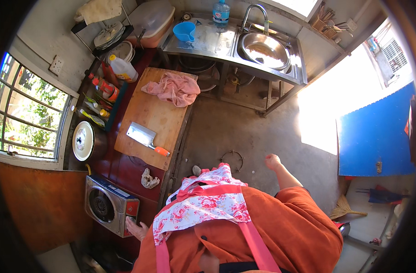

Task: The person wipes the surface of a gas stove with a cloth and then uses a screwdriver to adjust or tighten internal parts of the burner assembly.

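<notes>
My left hand (137, 229) is at the control side of a portable gas stove (105, 205), its fingers stretched out by the silver and red panel. Whether they touch the knob I cannot tell. A crumpled whitish cloth (149, 179) lies just beyond the stove on the dark red counter. My right hand (272, 161) hangs out over the floor at my right, fingers curled in, with nothing visible in it. Farther along the counter, a cleaver (144, 137) with an orange handle rests on a wooden cutting board (126, 109). A pink towel (174, 89) is bunched at the board's far end.
A lidded pot (84, 141) and several bottles (123, 68) line the wall side. Across the room stands a steel sink (265, 51) with a blue dipper (185, 31) and water bottle (220, 12). A ring stand (232, 160) sits on the floor; a blue door panel (376, 132) is at right.
</notes>
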Demonstrator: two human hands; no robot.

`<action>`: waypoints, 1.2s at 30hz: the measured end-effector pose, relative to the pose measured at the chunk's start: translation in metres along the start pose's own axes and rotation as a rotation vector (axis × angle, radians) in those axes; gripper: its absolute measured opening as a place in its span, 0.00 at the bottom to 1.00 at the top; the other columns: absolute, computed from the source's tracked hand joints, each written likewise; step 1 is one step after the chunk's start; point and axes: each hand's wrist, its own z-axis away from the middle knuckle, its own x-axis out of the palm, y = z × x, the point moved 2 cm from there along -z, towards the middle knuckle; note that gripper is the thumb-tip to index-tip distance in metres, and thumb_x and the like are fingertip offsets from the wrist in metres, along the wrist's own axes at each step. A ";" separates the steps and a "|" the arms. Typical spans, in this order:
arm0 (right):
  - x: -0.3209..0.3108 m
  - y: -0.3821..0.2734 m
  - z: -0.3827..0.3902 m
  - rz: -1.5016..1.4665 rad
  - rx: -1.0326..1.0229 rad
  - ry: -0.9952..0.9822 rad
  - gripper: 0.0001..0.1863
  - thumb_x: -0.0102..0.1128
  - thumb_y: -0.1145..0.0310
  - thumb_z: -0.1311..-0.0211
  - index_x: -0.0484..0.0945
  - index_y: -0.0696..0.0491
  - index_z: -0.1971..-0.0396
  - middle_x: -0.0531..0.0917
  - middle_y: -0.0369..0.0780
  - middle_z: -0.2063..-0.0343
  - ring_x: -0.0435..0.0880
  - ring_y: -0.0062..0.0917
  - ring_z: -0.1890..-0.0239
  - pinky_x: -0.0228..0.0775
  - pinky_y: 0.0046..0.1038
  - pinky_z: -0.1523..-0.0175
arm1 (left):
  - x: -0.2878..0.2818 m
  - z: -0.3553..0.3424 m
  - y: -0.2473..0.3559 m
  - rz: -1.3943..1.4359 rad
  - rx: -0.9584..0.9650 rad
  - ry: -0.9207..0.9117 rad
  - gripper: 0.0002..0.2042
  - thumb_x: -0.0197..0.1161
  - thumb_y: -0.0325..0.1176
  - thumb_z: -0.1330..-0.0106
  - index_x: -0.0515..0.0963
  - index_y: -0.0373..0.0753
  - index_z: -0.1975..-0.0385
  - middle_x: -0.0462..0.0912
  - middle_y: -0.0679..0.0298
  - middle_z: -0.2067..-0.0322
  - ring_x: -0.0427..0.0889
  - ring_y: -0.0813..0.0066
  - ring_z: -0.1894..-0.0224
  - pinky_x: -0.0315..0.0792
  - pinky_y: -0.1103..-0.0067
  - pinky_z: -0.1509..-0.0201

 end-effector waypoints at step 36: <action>-0.290 -0.327 -0.526 -0.184 -0.222 -0.096 0.17 0.67 0.61 0.49 0.80 0.60 0.68 0.84 0.43 0.72 0.84 0.36 0.69 0.78 0.36 0.61 | 0.048 -0.251 0.497 0.089 -0.058 -0.376 0.39 0.61 0.23 0.47 0.55 0.37 0.31 0.65 0.47 0.36 0.64 0.46 0.35 0.63 0.61 0.34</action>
